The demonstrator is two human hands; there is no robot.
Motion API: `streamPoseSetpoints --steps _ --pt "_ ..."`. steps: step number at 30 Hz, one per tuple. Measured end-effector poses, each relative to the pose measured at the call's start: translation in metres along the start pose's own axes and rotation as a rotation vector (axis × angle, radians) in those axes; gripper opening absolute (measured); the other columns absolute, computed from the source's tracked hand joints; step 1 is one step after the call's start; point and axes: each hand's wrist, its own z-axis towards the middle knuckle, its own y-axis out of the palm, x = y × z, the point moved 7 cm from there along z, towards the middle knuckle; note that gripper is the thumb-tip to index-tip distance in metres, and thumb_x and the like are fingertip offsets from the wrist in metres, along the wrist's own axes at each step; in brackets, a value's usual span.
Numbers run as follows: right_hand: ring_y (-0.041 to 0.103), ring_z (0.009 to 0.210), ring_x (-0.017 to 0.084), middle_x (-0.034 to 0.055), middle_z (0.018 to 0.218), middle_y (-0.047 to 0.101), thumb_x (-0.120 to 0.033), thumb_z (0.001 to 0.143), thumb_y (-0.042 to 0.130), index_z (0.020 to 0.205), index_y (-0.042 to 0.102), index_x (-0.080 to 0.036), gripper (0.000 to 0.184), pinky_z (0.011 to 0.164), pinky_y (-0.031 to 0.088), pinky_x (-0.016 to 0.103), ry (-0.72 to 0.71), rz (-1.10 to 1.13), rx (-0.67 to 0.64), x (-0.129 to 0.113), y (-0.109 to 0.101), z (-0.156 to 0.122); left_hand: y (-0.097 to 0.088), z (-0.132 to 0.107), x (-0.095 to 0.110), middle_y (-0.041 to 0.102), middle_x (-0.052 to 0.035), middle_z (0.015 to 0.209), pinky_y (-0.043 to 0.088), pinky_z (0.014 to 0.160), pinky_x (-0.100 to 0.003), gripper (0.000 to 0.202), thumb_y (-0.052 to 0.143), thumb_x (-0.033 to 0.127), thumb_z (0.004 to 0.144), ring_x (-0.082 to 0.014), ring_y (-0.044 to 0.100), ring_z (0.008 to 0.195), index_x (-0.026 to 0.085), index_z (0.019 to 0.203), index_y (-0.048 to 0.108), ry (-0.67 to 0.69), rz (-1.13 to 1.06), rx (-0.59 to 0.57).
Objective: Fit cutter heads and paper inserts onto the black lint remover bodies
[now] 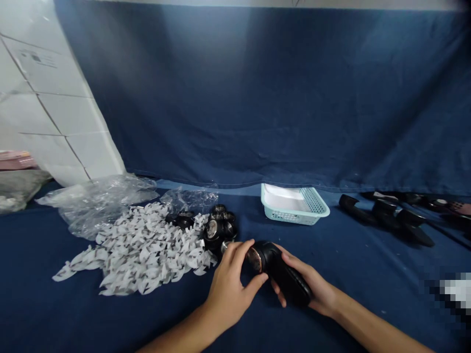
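From the head camera, a black handheld lint shaver (281, 273) lies across both hands, just above the near edge of the worktop (110, 323), which is covered in dark blue cloth. Its long axis runs diagonally, with the round head, ringed in bronze, at the upper left and the body's blunt end at the lower right. The head's face is turned left, toward the left hand (228, 287). That hand's grip is closed around the head end, with the thumb and fingers curled about it. A small silvery part (223, 246) shows at its fingertips, too small to identify. The right hand (307, 280) has a firm grip on the body from the lower right, its fingers wrapped beneath.

Just beyond the left hand, a cluster of round black mesh-faced heads (218, 228) sits beside a loose heap of white cut pieces (140, 250), which spreads leftward over the cloth. Clear plastic bags (99, 206) lie crumpled behind the heap. Farther back, a pale aqua plastic basket (294, 205) with white inside stands against a hanging blue curtain (257, 98). Black shaver bodies (386, 218) lie in a row at the right, well apart from the hands. White panels (55, 108) rise at the far left.
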Motion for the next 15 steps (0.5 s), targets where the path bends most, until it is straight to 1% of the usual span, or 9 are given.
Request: streamPoseSetpoints --steps 2,4,6,9,12,15 --pt "0.063 0.053 0.018 0.0079 0.07 0.07 -0.044 0.098 0.037 0.147 0.026 -0.02 0.056 0.056 0.049 0.031 -0.006 -0.034 0.02 0.0 0.0 -0.001 0.001 0.0 -0.002 0.048 -0.0089 0.127 0.049 0.096 -0.045 0.059 0.062 0.03 0.087 -0.0255 0.054 0.113 0.029 0.139 0.035 0.008 0.037 -0.003" --pt "0.062 0.053 0.017 0.0071 0.066 0.069 -0.045 0.099 0.037 0.148 0.026 -0.018 0.057 0.056 0.047 0.03 -0.024 -0.063 0.047 0.001 0.0 -0.002 0.001 0.0 -0.001 0.049 -0.0099 0.127 0.048 0.096 -0.046 0.058 0.059 0.032 0.089 -0.0265 0.053 0.114 0.027 0.141 0.032 0.044 0.11 0.0" --pt "0.061 0.053 0.016 0.0067 0.065 0.069 -0.046 0.098 0.038 0.148 0.025 -0.019 0.058 0.055 0.046 0.028 -0.038 -0.085 0.076 0.003 -0.001 -0.004 0.0 0.0 0.002 0.051 -0.0112 0.124 0.046 0.096 -0.049 0.057 0.055 0.036 0.092 -0.0283 0.052 0.113 0.024 0.142 0.031 0.097 0.206 0.0" --pt "0.061 0.055 0.015 0.0072 0.068 0.069 -0.047 0.097 0.042 0.149 0.024 -0.02 0.061 0.054 0.044 0.026 -0.047 -0.103 0.106 0.005 -0.002 -0.008 -0.002 0.001 0.007 0.055 -0.0122 0.116 0.046 0.092 -0.052 0.056 0.052 0.04 0.093 -0.0295 0.052 0.105 0.019 0.142 0.033 0.177 0.321 -0.017" --pt "0.061 0.057 0.016 0.0058 0.067 0.069 -0.047 0.096 0.046 0.15 0.022 -0.021 0.064 0.055 0.045 0.026 -0.048 -0.105 0.121 0.006 -0.002 -0.011 -0.003 0.003 0.01 0.055 -0.0127 0.112 0.046 0.089 -0.051 0.056 0.049 0.043 0.094 -0.0295 0.052 0.101 0.016 0.141 0.034 0.218 0.366 -0.037" --pt "0.061 0.058 0.016 0.0053 0.067 0.069 -0.048 0.094 0.049 0.151 0.02 -0.02 0.069 0.056 0.046 0.028 -0.052 -0.108 0.125 0.006 -0.001 -0.012 -0.001 0.002 0.009 0.054 -0.0124 0.112 0.045 0.088 -0.051 0.056 0.048 0.044 0.094 -0.0295 0.05 0.1 0.017 0.141 0.033 0.228 0.358 -0.04"
